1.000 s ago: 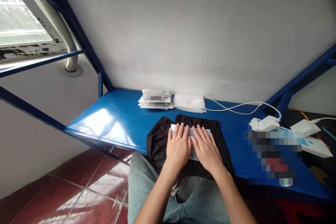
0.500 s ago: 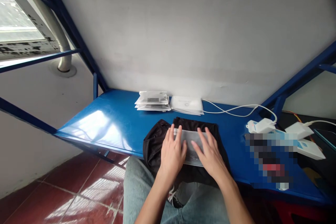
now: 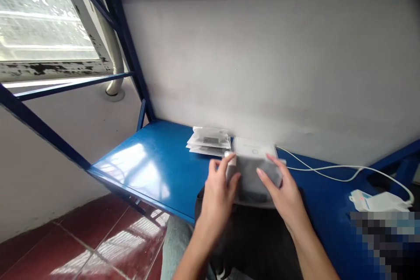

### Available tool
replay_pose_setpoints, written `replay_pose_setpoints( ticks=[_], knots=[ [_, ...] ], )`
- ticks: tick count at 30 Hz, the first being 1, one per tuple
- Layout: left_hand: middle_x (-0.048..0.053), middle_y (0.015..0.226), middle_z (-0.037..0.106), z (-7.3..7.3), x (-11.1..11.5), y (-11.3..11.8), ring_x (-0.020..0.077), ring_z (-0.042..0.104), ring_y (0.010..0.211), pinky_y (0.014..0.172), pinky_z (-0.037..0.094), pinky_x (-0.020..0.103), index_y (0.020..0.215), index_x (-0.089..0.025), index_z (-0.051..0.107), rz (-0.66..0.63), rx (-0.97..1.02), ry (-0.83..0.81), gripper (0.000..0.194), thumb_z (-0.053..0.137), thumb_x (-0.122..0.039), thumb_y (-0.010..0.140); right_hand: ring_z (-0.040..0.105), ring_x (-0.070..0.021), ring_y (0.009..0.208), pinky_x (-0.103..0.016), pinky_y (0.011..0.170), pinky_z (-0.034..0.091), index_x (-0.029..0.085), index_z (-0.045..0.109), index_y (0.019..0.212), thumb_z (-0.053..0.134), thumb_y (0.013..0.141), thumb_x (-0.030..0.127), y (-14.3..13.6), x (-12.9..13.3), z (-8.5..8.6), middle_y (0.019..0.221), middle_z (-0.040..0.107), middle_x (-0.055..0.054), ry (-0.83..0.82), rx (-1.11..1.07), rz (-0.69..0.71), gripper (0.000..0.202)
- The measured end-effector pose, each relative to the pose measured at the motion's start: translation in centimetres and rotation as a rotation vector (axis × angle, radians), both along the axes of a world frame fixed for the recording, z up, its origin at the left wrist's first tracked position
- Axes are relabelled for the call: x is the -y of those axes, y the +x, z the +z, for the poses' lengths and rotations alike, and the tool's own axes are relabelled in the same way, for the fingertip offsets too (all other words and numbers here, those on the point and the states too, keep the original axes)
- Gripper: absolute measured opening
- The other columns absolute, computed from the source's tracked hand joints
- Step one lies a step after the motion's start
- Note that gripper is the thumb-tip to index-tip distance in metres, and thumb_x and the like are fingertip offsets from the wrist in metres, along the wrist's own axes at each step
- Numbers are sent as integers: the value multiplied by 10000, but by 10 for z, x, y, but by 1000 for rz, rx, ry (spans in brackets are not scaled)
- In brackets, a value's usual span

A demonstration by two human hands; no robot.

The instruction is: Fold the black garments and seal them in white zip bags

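Observation:
A translucent plastic zip bag (image 3: 251, 177) is raised off the black cloth (image 3: 257, 236), between my two hands. My left hand (image 3: 217, 188) pinches its left edge with thumb and fingers. At the opposite edge, my right hand (image 3: 286, 192) grips the bag, thumb on the near face. The bag looks grey, with a darker patch along its lower part; its contents are blurred. Dark fabric covers my lap and the desk's front edge. Just beyond the bag lie flat white plastic bags (image 3: 252, 145), partly hidden by it.
A stack of similar zip bags (image 3: 210, 141) sits against the wall on the blue desk (image 3: 177, 157). A white cable (image 3: 328, 167) runs right to a charger and power strip (image 3: 377, 201). Beside them is a pixelated area. Blue metal frame bars (image 3: 131, 48) rise at left.
My hands were lying flat over the bag on the black cloth; now they grip its sides and have lifted it. The view has turned left.

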State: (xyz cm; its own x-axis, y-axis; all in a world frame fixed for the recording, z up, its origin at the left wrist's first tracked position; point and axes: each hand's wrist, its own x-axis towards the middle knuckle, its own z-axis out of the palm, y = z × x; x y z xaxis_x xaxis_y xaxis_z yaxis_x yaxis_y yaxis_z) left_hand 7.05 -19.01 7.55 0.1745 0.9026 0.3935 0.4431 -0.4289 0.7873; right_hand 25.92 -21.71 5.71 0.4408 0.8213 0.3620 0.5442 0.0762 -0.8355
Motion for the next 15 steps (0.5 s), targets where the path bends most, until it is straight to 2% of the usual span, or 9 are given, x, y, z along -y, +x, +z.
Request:
replay_pose_setpoints(
  ticks=[2,3,4,6,8,10,13,15],
  knots=[
    [70,1241,561,18,-50,-13,203,666,1084,930,555,315,1384,-348,577,75,1,132,401,613,-230,1002,504,-264,1414,-442,1187,397,310,526,1449,611,955,531,-17,-58,26,1501,569,-62,132,68,46,547],
    [92,1293,542,24,-78,-19,213,656,1113,959,546,339,1386,-325,581,133,-36,176,379,587,-239,1017,504,-257,1412,-438,1178,405,300,503,1468,563,987,510,-27,-88,35,1501,562,-77,149,127,73,529],
    [119,1376,509,27,-107,-23,222,648,1142,990,533,368,1396,-298,575,180,-114,184,358,528,-243,1046,512,-263,1400,-443,1155,426,281,490,1484,508,1017,487,-37,-118,40,1492,557,-105,110,209,74,511],
    [188,1560,386,21,-157,-30,260,586,1284,1051,500,428,1469,-221,501,219,-369,106,405,362,-214,1089,494,-317,1407,-511,1108,445,258,495,1504,400,1059,449,-59,-167,36,1523,502,-171,-107,437,8,493],
    [215,1605,386,2,-192,-35,346,454,1437,1102,462,528,1427,-162,549,187,-480,46,393,383,-232,1078,386,-383,1480,-596,1129,385,230,559,1470,419,1052,398,-79,-197,16,1610,406,-196,-180,521,26,472],
    [195,1594,448,-26,-210,-39,371,411,1480,1102,463,582,1445,-178,554,132,-557,-11,416,420,-293,1069,299,-361,1538,-593,1177,331,243,558,1483,434,1046,368,-91,-211,-13,1664,367,-147,-204,558,100,471],
    [156,1652,388,-66,-219,-43,353,361,1526,1105,460,617,1574,-227,416,87,-634,-53,522,352,-393,1084,288,-290,1561,-563,1223,290,292,445,1569,378,1070,395,-94,-213,-53,1676,377,-83,-251,579,176,514],
    [149,1687,315,-82,-221,-44,350,318,1550,1111,443,643,1617,-229,337,82,-666,-45,565,299,-432,1091,308,-287,1556,-586,1228,274,315,393,1595,330,1085,434,-91,-213,-68,1681,369,-82,-284,572,177,527]
  ],
)
